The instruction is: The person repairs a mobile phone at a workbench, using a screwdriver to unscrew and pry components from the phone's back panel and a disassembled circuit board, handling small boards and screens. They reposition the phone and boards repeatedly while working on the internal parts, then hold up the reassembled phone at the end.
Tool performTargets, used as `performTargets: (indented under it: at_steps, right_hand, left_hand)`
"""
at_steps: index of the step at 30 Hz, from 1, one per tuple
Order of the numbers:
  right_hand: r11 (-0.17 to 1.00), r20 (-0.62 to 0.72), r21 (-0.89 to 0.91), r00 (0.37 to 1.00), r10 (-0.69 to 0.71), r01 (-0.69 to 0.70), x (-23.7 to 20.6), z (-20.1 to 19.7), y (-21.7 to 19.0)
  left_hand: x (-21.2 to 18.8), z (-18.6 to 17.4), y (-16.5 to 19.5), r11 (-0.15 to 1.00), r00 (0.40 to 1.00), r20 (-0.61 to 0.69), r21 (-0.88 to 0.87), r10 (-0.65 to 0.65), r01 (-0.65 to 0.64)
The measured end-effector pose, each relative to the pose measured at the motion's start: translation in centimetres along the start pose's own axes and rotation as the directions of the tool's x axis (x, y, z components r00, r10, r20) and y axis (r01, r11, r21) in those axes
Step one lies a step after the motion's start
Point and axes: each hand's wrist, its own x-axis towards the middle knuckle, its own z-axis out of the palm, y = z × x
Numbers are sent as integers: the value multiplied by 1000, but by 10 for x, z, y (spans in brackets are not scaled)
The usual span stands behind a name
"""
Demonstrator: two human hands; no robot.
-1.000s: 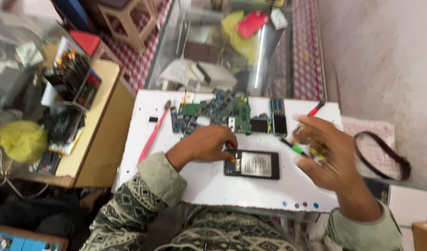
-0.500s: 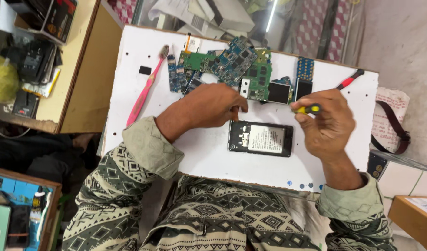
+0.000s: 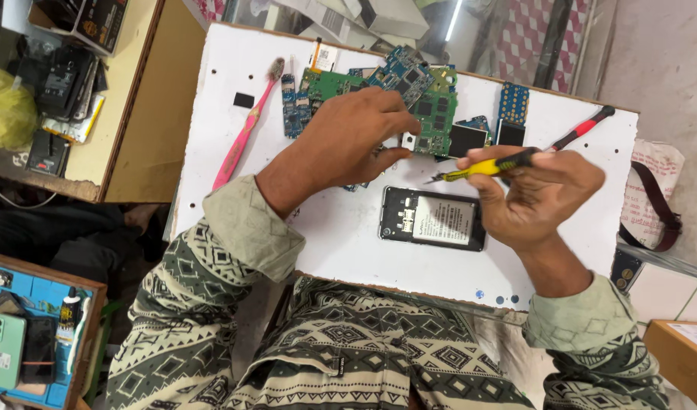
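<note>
My right hand [image 3: 538,197] grips yellow screwdriver [image 3: 481,167]; left hand [image 3: 356,137] pinches small part amid circuit boards [image 3: 432,114]. Phone [image 3: 432,218] lies back-open, reassembly undone.

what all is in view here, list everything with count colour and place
white board: one, white, on the lap, bearing the parts
opened phone: one, black with a pale label, board centre
circuit boards: several, green and blue, far edge of the board
toothbrush: one, pink, left part of the board
screwdriver: one, yellow and black handle, in the right hand
red-handled tool: one, red and black, far right of the board
wooden table: one, tan, left
green phone: one, lower left tray
left hand: on the circuit boards
right hand: gripping the screwdriver above the opened phone
</note>
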Motion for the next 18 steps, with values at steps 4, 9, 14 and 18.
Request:
performTargets:
  at_steps: [4, 9, 14, 18]
  right_hand:
    - [982, 92, -105, 984, -149, 159, 13, -8, 1]
    - [983, -3, -170, 998, -67, 65, 0, -46, 12]
    - [991, -127, -119, 991, 43, -58, -24, -69, 25]
    - [989, -123, -134, 991, 44, -61, -35, -76, 32]
  left_hand:
    - [-3, -2, 3, 988, 967, 249, -122, -61, 94]
    - [0, 18, 19, 985, 967, 234, -162, 95, -58]
    - [-4, 39, 29, 985, 950, 279, -140, 138, -102]
    - [-3, 44, 32, 990, 936, 336, -128, 103, -63]
